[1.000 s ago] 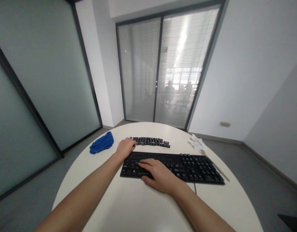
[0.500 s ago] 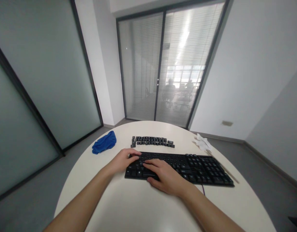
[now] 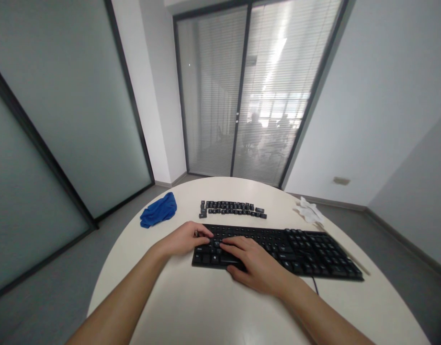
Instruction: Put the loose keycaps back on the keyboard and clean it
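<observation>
A black keyboard (image 3: 288, 247) lies across the round table, its bottom-row keys in place on the left. Small stubs show along its upper left rows, where keycaps are off. My left hand (image 3: 186, 238) rests at the keyboard's left end, with index finger and thumb slightly apart over the keys. Over the left-middle keys, my right hand (image 3: 254, 262) has its fingers stretched out and its thumb lower, near the front edge. Nothing shows held in either hand. Beyond the keyboard, loose black keycaps (image 3: 231, 208) lie in rows.
A crumpled blue cloth (image 3: 159, 210) lies at the left of the white table (image 3: 191, 306). At the right are a white crumpled cloth or tissue (image 3: 309, 210) and a thin stick (image 3: 349, 253) behind the keyboard. A cable (image 3: 315, 286) leaves the keyboard's front edge.
The view has shifted slightly, so the table and keyboard sit a little further right. Both hands stay over the same part of the keyboard, with the left fingertips slightly lower on it.
</observation>
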The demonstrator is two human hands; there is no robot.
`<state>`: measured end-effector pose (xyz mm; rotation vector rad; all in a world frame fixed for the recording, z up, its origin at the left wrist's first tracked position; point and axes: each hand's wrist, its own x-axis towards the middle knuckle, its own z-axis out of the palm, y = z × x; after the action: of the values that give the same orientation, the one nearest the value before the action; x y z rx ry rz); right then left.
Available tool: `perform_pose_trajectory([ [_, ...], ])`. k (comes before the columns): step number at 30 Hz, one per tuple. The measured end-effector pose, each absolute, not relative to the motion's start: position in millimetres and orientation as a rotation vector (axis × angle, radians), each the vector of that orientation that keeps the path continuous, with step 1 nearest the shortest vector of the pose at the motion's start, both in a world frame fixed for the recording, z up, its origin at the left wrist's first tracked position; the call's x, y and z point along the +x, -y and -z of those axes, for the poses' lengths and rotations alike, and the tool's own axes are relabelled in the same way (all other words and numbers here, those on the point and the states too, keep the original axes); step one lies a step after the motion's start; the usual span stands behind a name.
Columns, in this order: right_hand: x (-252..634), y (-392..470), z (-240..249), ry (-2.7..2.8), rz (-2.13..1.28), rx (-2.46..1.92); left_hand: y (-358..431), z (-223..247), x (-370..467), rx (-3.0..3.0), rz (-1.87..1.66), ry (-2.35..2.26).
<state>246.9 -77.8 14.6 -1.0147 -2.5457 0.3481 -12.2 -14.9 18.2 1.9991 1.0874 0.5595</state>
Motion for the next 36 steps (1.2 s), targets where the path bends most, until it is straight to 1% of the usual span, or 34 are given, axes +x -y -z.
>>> perform_pose_trajectory([
  [6,246,78,-16,2.548,-0.348,-1.014,15,-15,-14,2.017,-0.563,-1.039],
  [15,247,79,-16,2.55,-0.336,-0.99,20,-25,-11,2.307,-0.524,-0.924],
  [24,247,79,-15,2.552,-0.322,-0.996,28,-23,-8,2.538,-0.438,-1.045],
  [31,248,79,-14,2.565,-0.323,-1.016,34,-31,0,2.507,-0.428,-1.27],
  [36,247,80,-16,2.569,-0.327,-1.023,33,-30,-3,2.511,-0.454,-1.278],
])
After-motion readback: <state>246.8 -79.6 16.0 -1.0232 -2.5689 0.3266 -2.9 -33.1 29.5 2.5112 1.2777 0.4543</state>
